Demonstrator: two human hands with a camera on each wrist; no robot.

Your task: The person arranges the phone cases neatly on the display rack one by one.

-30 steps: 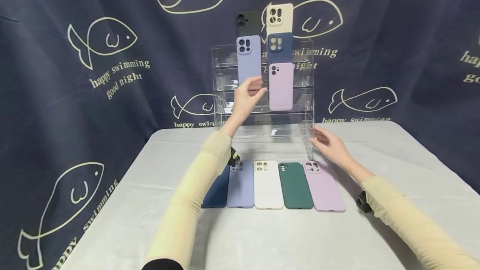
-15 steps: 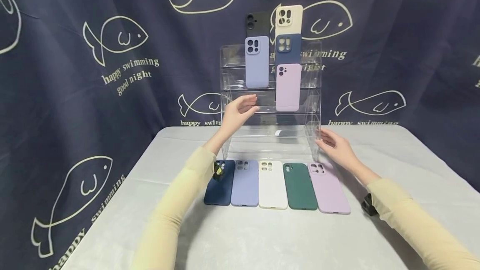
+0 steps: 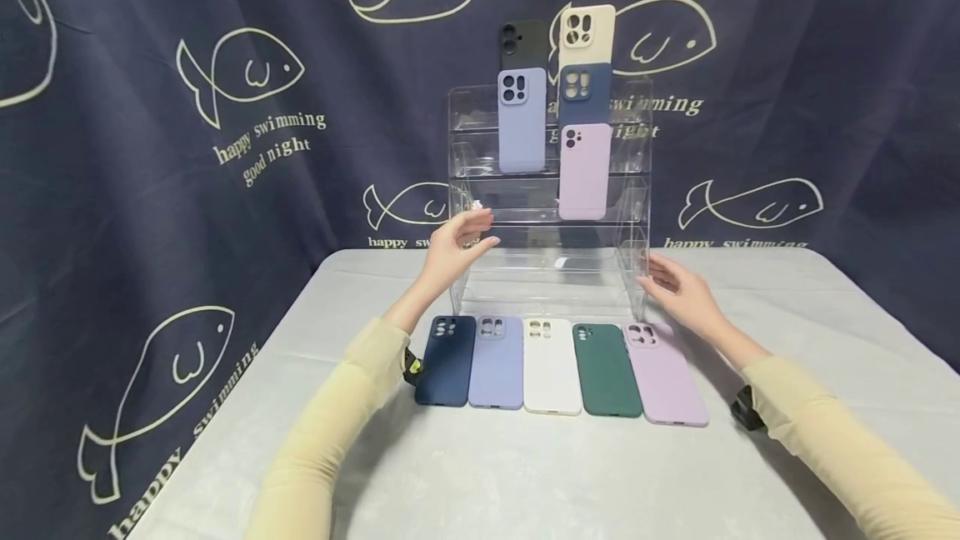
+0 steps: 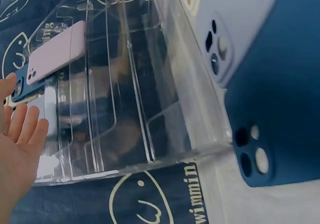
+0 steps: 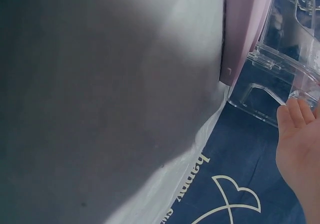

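In the head view a clear acrylic tiered display rack (image 3: pixel 551 290) stands on the table. Its upper tiers carry a black phone case (image 3: pixel 525 44), a lavender-blue phone case (image 3: pixel 522 136), a cream phone case (image 3: pixel 592 36), a navy phone case (image 3: pixel 592 98) and a pink phone case (image 3: pixel 585 177). My left hand (image 3: pixel 453 248), fingers extended and holding nothing, is beside the rack's left side; the left wrist view shows its palm (image 4: pixel 20 159). My right hand (image 3: pixel 682 294) touches the rack's right side with loosely extended fingers (image 5: pixel 295 111); its thumb is hidden in the right wrist view.
In front of the rack lies a row of cases: dark blue (image 3: pixel 446 369), lavender-blue (image 3: pixel 497 369), white (image 3: pixel 551 373), green (image 3: pixel 609 377) and light purple (image 3: pixel 671 382). They rest on a white-covered table (image 3: pixel 540 473). A navy fish-print curtain (image 3: pixel 247 273) hangs behind.
My left hand has come away from the lavender-blue case on the rack, moving down and to the left. The case stays standing there. My right hand keeps its place at the rack's side.
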